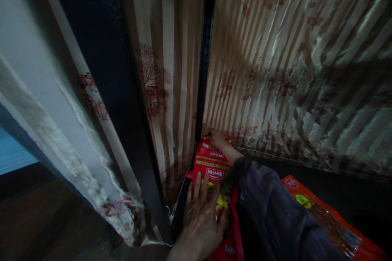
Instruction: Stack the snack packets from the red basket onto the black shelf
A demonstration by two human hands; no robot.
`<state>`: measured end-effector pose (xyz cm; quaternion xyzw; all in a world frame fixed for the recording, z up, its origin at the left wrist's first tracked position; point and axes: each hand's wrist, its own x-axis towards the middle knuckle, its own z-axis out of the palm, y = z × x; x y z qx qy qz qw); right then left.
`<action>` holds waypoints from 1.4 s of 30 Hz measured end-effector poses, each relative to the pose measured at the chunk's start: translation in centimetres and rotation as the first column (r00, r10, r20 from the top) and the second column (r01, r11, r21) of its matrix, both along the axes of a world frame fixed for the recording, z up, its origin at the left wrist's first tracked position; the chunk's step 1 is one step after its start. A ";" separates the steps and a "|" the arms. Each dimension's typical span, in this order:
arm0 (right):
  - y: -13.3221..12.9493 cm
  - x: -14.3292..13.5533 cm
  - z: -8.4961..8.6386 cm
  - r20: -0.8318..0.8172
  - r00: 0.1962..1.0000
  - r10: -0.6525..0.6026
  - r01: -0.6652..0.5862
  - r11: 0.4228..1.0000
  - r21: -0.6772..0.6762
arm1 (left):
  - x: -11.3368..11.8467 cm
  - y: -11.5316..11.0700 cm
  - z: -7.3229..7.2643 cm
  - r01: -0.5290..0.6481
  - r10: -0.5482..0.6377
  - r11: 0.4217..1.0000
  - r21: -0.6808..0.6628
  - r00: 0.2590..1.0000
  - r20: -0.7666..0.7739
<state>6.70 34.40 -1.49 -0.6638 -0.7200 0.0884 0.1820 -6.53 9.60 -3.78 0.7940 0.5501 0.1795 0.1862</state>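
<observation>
Red printed packets point(214, 173) lie overlapping in the corner of a dark shelf point(275, 163). My left hand point(203, 212) rests flat on the nearer packet with its fingers spread and nothing gripped. Farther in, my right hand point(218, 138) reaches to the far end of the packets, by the corner post. Its fingers are bent at the top edge of the rear packet, partly hidden in shadow, and whether they grip it is unclear.
An orange packet point(321, 212) lies on the shelf at the right. A dark metal post point(122, 89) rises at the left, and a thinner post point(206, 49) stands in the corner. Striped, printed curtain point(275, 69) hangs behind and along the left side.
</observation>
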 end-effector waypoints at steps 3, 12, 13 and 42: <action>-0.9 0.2 -0.4 -0.023 0.999 -0.022 0.023 0.999 0.033 | 0.0 0.2 -0.1 0.008 -0.008 1.000 0.006 1.000 -0.007; -8.5 2.6 -1.4 0.026 1.000 -0.014 0.011 0.996 0.083 | 0.2 0.3 0.4 0.002 -0.001 1.000 0.016 0.998 -0.059; -9.2 2.7 -1.9 0.032 0.999 0.003 -0.004 0.999 0.032 | 0.3 0.4 0.6 0.003 -0.002 1.000 0.018 0.997 -0.073; -24.3 1.2 -5.9 -0.680 0.709 -0.185 0.274 0.961 0.024 | 0.4 0.8 0.3 -0.160 0.160 0.987 -0.012 0.987 -0.003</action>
